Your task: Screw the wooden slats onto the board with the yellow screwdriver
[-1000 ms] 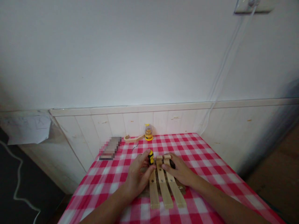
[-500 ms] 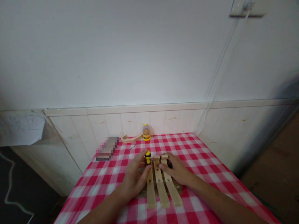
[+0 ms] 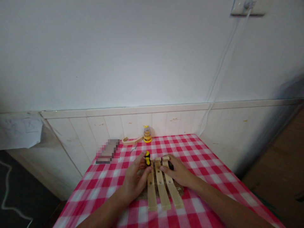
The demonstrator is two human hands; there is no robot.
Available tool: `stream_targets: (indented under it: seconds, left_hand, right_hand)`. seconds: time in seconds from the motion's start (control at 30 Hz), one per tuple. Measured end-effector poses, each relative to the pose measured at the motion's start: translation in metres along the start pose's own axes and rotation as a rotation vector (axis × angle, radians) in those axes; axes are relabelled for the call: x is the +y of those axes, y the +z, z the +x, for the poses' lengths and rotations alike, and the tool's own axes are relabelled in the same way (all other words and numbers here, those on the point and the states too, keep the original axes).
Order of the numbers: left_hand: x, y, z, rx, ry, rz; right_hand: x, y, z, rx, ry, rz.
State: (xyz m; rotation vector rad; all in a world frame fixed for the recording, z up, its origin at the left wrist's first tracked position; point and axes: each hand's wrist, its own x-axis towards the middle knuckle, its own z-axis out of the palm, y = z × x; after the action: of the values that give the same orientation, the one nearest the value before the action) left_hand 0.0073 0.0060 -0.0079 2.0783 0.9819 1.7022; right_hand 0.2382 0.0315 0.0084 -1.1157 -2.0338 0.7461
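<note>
Pretty dim, kinda cool grey light in here. The wall (image 3: 142, 63) is brightest around the upper middle and fades toward the corners, lamp or window's out of shot. Double-looking soft shadow along the cable (image 3: 210, 109) at right, plus a faint one right of the bit case (image 3: 147, 135). Far right is a dark, smeary mess, near left is murky too. Wide-angle stretch at the edges. Wooden strips (image 3: 161, 186) on the worktop (image 3: 190, 148) look soft. Flat object (image 3: 108, 151) at left is pixelated.
</note>
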Motion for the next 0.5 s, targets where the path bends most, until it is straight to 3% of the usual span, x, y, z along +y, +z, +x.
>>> stream_targets:
  seconds: [0.5]
  left_hand:
    - [0.0034, -0.0063, 0.0046, -0.042, 0.053, 0.028]
  right_hand:
    - [-0.0006, 0.0002, 0.0009, 0.008, -0.003, -0.002]
